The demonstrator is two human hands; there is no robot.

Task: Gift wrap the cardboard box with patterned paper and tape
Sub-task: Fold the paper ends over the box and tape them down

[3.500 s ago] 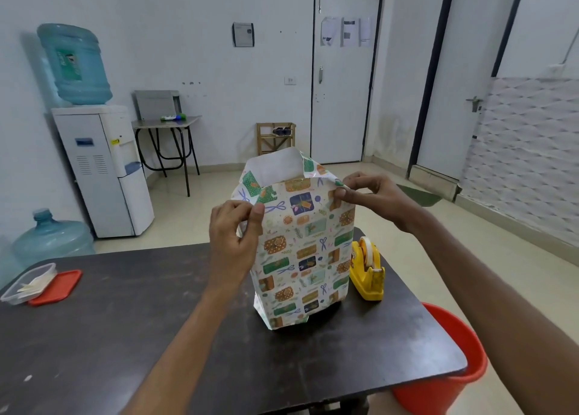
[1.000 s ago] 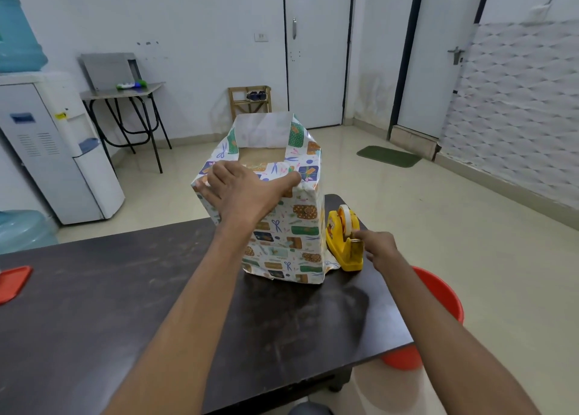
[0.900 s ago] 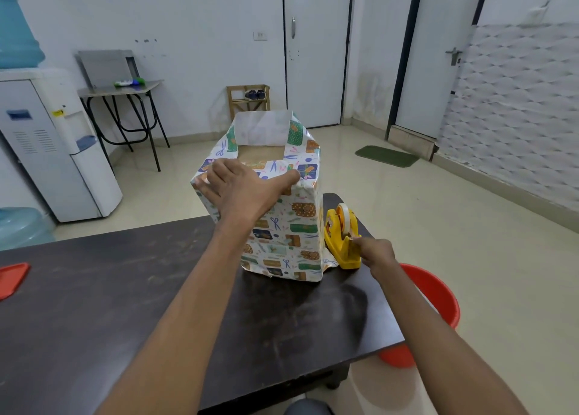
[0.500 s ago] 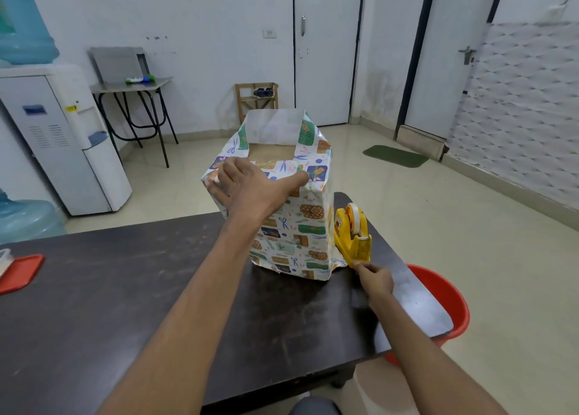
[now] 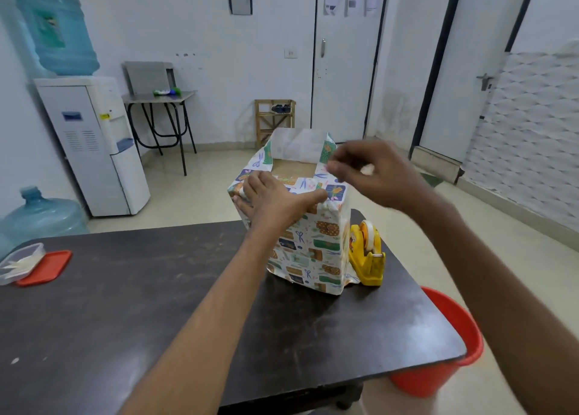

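On top of the box, the left hand lies flat, fingers straight and spread. It presses the near flap of paper down over the front edge, and its thumb reaches right along the fold. Above the box's right top corner the right hand hovers, blurred. Its fingertips are drawn together around something small and pale, but I cannot tell whether they actually hold anything.

The box stands upright toward the far right of the dark table. Paper covers its sides, and bare cardboard shows at the open top. The far flap stands up with its white side toward the camera, and the two side flaps rise at either end.

A yellow dispenser carrying a roll of tape sits just right of the box, close against the loose lower corner of the paper. A red bucket stands on the floor at the table's near right corner, partly hidden by the tabletop. At the table's left edge sit a clear tub and a red lid just beside it. A cooler with a blue bottle stands against the left wall.
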